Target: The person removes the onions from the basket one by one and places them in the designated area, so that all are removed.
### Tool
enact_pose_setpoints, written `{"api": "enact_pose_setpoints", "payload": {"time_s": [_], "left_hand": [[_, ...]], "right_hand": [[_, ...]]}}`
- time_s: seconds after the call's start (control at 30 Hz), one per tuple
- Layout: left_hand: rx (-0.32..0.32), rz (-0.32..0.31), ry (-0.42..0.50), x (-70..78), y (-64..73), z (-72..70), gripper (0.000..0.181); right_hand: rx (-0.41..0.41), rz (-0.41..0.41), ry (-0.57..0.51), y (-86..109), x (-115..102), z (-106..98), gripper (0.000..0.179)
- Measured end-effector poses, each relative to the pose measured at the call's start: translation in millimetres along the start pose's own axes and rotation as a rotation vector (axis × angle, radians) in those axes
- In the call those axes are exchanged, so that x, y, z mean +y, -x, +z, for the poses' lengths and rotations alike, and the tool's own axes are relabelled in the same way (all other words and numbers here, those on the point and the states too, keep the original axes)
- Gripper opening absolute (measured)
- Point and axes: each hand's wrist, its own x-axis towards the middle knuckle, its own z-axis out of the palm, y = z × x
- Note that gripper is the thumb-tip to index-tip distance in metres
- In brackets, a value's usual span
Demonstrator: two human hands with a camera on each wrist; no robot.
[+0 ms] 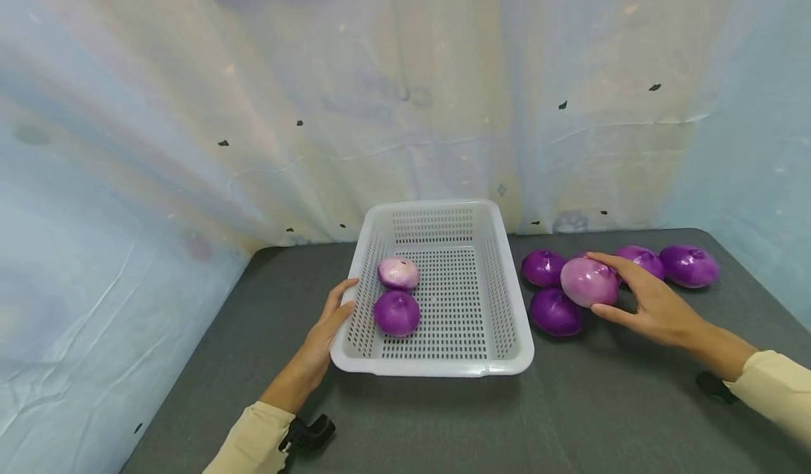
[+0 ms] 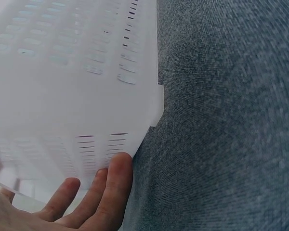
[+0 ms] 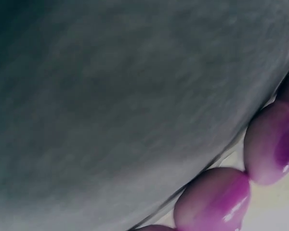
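Note:
A white slotted plastic basket (image 1: 437,368) holds two red onions: a pale one (image 1: 398,273) and a darker purple one (image 1: 396,313), side by side at its left. At the left rim my left hand (image 1: 319,340) grips the basket, its fingers (image 2: 114,185) lying along the outer wall in the left wrist view. To the right of the basket my right hand (image 1: 655,305) holds a light purple onion (image 1: 589,282) between thumb and fingers. This onion overlaps others in the head view. Shiny onions (image 3: 212,202) also show low in the right wrist view.
Around the held onion lie several more red onions, among them a dark one (image 1: 556,312) near the basket and one (image 1: 689,265) at the far right. The dark grey table (image 1: 443,425) ends against a patterned curtain (image 1: 405,108) at the back.

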Motion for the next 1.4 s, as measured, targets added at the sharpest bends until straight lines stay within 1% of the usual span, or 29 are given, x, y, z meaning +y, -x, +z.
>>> {"api": "enact_pose_setpoints", "payload": {"time_s": [0.3, 0.4, 0.53, 0.63, 0.8, 1.03, 1.4], "left_hand": [[0.006, -0.007, 0.017, -0.3, -1.9, 0.6, 0.046], [0.007, -0.006, 0.022, -0.2, -2.2, 0.8, 0.046], [0.019, -0.002, 0.024, -0.1, -2.2, 1.2, 0.048], [0.026, -0.002, 0.027, -0.1, -2.0, 1.5, 0.048], [0.016, -0.001, 0.029, -0.6, -2.0, 1.8, 0.047], [0.012, 0.002, 0.017, -0.4, -1.5, 1.4, 0.047], [0.017, -0.009, 0.009, 0.6, -0.7, 1.9, 0.046]], "right_hand": [[-0.028, 0.023, 0.019, 12.5, 9, -13, 0.086], [-0.040, 0.035, 0.017, 15.6, 14, -15, 0.086], [-0.075, 0.036, 0.012, 17.8, 21, -14, 0.085], [-0.075, 0.027, 0.015, 19.4, 23, -13, 0.084], [-0.042, 0.008, 0.026, 23.0, 26, -14, 0.085], [-0.033, -0.096, 0.003, 24.1, 31, -13, 0.086], [-0.095, -0.072, 0.044, 29.4, 33, -8, 0.083]]}}
